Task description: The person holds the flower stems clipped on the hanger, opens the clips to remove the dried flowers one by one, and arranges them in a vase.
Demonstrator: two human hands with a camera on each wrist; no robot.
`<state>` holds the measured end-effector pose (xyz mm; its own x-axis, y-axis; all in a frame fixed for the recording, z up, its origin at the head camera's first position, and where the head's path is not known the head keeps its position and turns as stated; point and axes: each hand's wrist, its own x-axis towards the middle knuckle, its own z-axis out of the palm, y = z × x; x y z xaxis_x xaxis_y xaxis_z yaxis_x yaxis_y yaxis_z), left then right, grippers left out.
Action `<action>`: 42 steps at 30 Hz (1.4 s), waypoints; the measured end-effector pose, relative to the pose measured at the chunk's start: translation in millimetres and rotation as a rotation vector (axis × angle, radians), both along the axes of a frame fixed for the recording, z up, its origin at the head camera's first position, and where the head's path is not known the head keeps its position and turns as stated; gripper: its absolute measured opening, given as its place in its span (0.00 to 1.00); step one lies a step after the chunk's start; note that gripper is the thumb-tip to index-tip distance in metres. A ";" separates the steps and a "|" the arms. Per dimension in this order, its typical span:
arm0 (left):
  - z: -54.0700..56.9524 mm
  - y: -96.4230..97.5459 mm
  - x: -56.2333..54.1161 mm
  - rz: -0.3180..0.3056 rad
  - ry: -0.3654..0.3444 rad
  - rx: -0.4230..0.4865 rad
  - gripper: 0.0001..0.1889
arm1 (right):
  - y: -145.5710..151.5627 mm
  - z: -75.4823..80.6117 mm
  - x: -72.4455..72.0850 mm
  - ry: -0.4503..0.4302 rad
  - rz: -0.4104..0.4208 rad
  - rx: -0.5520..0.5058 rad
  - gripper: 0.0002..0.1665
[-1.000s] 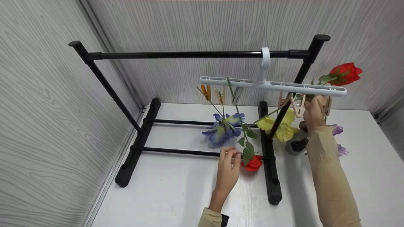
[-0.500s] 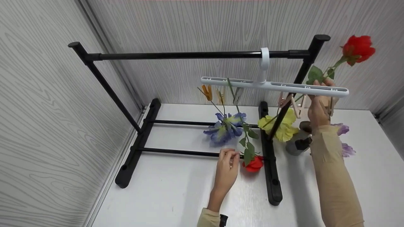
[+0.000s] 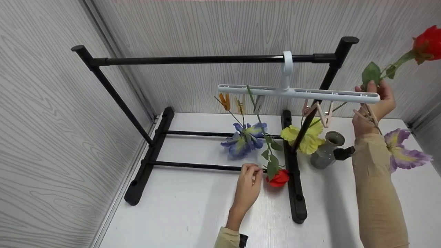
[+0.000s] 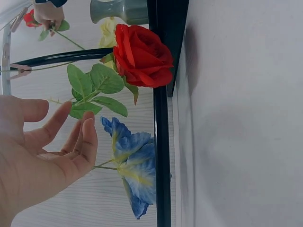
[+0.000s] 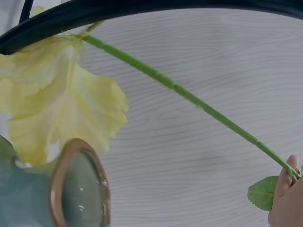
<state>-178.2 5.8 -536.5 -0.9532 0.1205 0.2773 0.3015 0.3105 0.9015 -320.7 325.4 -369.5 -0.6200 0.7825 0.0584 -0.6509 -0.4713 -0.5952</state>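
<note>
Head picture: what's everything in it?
Table: one, white, underneath
Walls: several, grey, around
Rack: one, black, on table
Hanger: one, white, on rack
Clips: several, orange, grey, pink, under hanger
Lower rose: one, red, near rack
Upper rose: one, red, right edge
Blue flowers: one or two, blue, below hanger
Vase: one, grey, beside rack
Yellow flower: one, yellow, beside vase
Purple flower: one, purple, far right
Gadgets: two, black, beside sleeves
Sleeves: two, tan, at bottom
Left hand: one, near lower rose
Right hand: one, holding upper rose
</note>
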 end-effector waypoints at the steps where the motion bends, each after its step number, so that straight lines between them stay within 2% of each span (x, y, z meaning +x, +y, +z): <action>1: 0.0 0.1 -0.1 0.001 -0.006 -0.001 0.11 | 2.3 2.0 0.3 -0.012 -0.008 -0.010 0.08; 4: 0.2 0.1 -0.5 0.004 -0.008 -0.008 0.10 | 7.7 6.1 1.8 -0.040 -0.018 -0.035 0.07; 9: -1.1 -0.8 -0.4 0.001 0.000 -0.017 0.09 | 12.0 6.8 6.2 -0.126 -0.040 0.018 0.04; 11: -1.6 -1.3 -0.3 -0.002 0.000 -0.021 0.09 | 12.2 7.1 6.7 -0.126 -0.048 0.035 0.05; 14: -2.2 -2.0 0.1 -0.006 0.003 -0.029 0.10 | 11.5 9.1 6.6 -0.074 -0.039 0.013 0.04; 22: -2.7 -2.9 -0.3 -0.015 0.013 -0.040 0.12 | 9.0 22.9 7.5 0.096 -0.018 -0.144 0.03; 25: -2.3 -2.6 -0.5 -0.018 -0.003 -0.043 0.12 | 10.9 27.0 8.2 0.117 -0.014 -0.192 0.01; 28: -1.8 -2.1 0.5 -0.024 -0.021 -0.048 0.11 | 14.6 25.9 7.7 0.153 -0.036 -0.222 0.05; 32: -1.0 -1.2 0.3 -0.027 -0.021 -0.052 0.11 | 21.0 24.7 6.3 0.191 -0.088 -0.221 0.08; 36: -0.9 -0.7 -0.3 -0.028 -0.014 -0.051 0.10 | 22.6 24.8 7.4 0.201 -0.121 -0.195 0.06; 42: -2.5 -0.1 0.7 -0.032 -0.011 -0.059 0.10 | 25.3 23.8 10.3 0.177 -0.168 -0.141 0.04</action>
